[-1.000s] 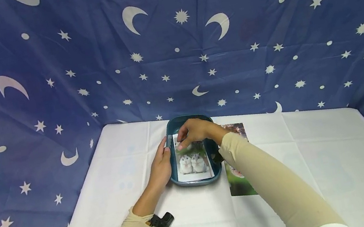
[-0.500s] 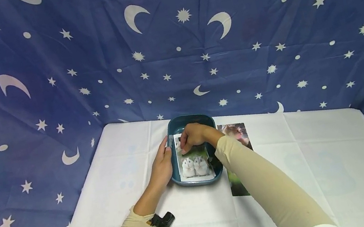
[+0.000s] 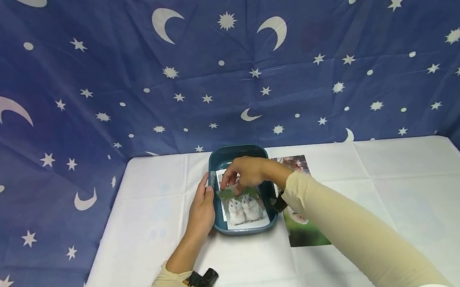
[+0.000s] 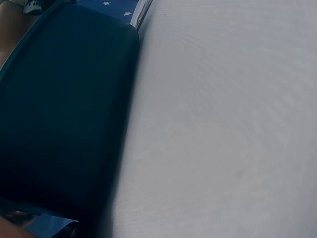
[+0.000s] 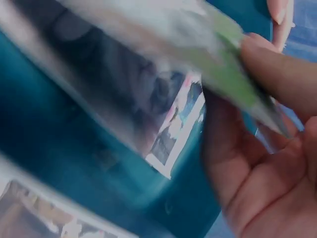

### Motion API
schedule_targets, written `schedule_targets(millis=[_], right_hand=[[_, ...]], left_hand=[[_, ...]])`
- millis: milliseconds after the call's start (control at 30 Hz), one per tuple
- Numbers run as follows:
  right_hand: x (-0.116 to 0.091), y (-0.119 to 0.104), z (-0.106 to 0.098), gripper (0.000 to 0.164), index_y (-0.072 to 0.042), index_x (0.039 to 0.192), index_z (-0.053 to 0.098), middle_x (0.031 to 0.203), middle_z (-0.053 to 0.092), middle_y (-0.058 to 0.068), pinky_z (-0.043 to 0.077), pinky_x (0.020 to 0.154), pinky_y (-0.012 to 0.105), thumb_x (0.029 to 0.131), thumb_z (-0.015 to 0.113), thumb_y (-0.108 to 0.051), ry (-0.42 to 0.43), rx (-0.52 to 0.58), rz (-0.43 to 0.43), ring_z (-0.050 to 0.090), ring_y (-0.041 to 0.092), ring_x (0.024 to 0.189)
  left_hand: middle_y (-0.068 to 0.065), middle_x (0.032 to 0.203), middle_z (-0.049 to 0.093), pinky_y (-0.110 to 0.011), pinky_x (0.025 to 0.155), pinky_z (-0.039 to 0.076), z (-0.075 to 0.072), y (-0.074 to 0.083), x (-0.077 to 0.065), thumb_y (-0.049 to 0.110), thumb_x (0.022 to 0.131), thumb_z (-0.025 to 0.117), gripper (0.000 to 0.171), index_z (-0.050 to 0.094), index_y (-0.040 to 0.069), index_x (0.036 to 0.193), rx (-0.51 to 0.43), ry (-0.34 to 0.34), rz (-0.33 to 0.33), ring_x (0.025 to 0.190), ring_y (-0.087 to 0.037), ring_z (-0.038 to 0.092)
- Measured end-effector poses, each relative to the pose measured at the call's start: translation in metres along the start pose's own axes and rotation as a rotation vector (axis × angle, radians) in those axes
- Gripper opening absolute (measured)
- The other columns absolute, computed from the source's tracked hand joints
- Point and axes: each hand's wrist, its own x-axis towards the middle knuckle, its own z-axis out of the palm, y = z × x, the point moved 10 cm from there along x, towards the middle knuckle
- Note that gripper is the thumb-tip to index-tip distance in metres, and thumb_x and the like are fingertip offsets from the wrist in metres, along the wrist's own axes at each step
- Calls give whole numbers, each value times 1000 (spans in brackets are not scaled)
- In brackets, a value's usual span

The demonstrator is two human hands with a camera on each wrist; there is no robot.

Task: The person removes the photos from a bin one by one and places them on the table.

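A dark teal plastic bin (image 3: pixel 249 231) stands on the white cloth with several photo prints inside. My right hand (image 3: pixel 249 170) reaches into it from the right. Between thumb and fingers it pinches the far edge of a photo print of two white hamsters (image 3: pixel 243 211), which is lifted and bent there. The right wrist view shows the pinched photo print (image 5: pixel 223 74), blurred, above other prints (image 5: pixel 171 134) in the bin. My left hand (image 3: pixel 201 214) rests along the bin's left side, its fingers fairly straight and the thumb at the rim.
Right of the bin lies a larger picture (image 3: pixel 304 230) with green and pink tones, partly under my right forearm. White cloth (image 3: pixel 403 195) covers the table. A blue curtain with moons and stars (image 3: pixel 221 89) hangs close behind the bin.
My right hand moved down onto the hamster print, then raised its far edge. That edge now bends up in the fingers. My left hand and the bin have stayed in place.
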Motion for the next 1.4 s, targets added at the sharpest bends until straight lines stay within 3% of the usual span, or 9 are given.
schedule_targets(millis=[133, 333, 467, 633, 733, 833, 867, 1033, 1400], right_hand=[[-9, -4, -5, 38, -22, 128, 73, 119, 73, -1, 53, 101, 38, 93, 73, -7, 49, -69, -29, 65, 18, 114], [-24, -3, -15, 28, -19, 122, 73, 110, 74, -3, 54, 98, 38, 94, 74, -14, 164, 0, -39, 67, 17, 108], [-39, 0, -13, 24, -21, 123, 72, 114, 74, 2, 59, 81, 34, 99, 69, -17, 200, 81, -49, 70, 16, 86], [-56, 2, 2, 47, -25, 144, 60, 144, 61, 8, 60, 66, 27, 99, 68, -11, 184, 138, -69, 70, 13, 64], [-66, 6, 5, 60, -28, 149, 53, 125, 71, 9, 59, 64, 25, 96, 71, -8, 240, 133, -83, 70, 13, 59], [-82, 16, -4, 59, -30, 147, 53, 87, 73, 10, 59, 62, 29, 95, 73, -10, 357, 191, -66, 70, 16, 58], [-88, 22, -9, 58, -30, 145, 54, 81, 71, 9, 59, 59, 32, 95, 73, -10, 401, 230, -59, 69, 18, 58], [-123, 59, -32, 51, -30, 138, 60, 103, 66, 10, 62, 64, 40, 93, 75, -11, 557, 395, -14, 67, 27, 65], [-185, 182, -47, 50, -15, 141, 57, 121, 53, 22, 62, 69, 39, 94, 74, -9, 667, 550, 168, 67, 17, 77]], left_hand=[[-4, 167, 33, -58, 125, 19, 0, 0, -1, 35, 112, 34, 50, 29, 32, 162, -6, -1, -2, 156, -31, 24], [-5, 167, 32, -59, 125, 19, 0, 1, 0, 34, 112, 33, 51, 28, 31, 162, -15, -8, 3, 155, -33, 24], [-4, 167, 32, -59, 125, 19, 1, 1, -1, 35, 112, 33, 50, 28, 32, 162, -17, -11, -8, 156, -32, 24], [-2, 167, 31, -58, 126, 18, 4, 2, 0, 35, 112, 33, 51, 28, 32, 162, -22, -20, -3, 156, -31, 23], [-2, 167, 32, -58, 126, 18, 5, 2, 1, 36, 112, 33, 51, 28, 32, 162, -24, -18, -2, 156, -31, 23], [-3, 167, 32, -59, 125, 19, 6, 1, 0, 36, 112, 33, 50, 28, 33, 162, -22, -14, -3, 156, -32, 23], [-3, 167, 32, -59, 125, 19, 6, 2, 0, 37, 112, 33, 50, 29, 33, 162, -21, -12, -3, 156, -33, 23], [-4, 167, 32, -59, 126, 19, 7, 4, 1, 34, 112, 33, 50, 29, 30, 162, -34, -3, 11, 156, -33, 22], [-1, 169, 28, -59, 126, 16, 3, -2, -1, 36, 112, 32, 51, 27, 32, 163, -12, -8, -19, 158, -31, 18]])
